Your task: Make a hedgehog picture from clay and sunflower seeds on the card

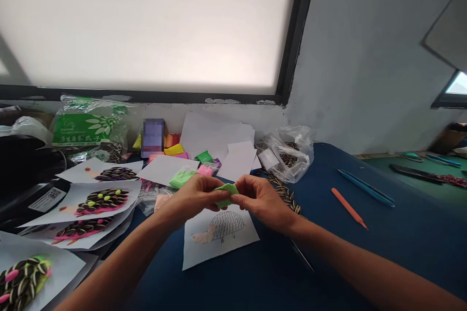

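Between both hands, a flattened piece of light green modelling clay [226,194] is held above the paper. My left hand [195,198] pinches its left side with thumb and fingers. On its right edge, my right hand [263,200] has thumb and forefinger closed. Below them lies a white sheet with a hedgehog drawing [226,227]; its outlined body is filled with small marks, and peach clay covers the head. Part of the sheet's top edge is hidden by my hands.
Finished seed hedgehogs on paper [102,201] are stacked at left. Behind are clay packets [175,149], white sheets [215,129] and a plastic bag of sunflower seeds [288,155]. Loose seeds [288,194] lie by my right hand. An orange tool [349,208] and blue tweezers [365,187] lie right.
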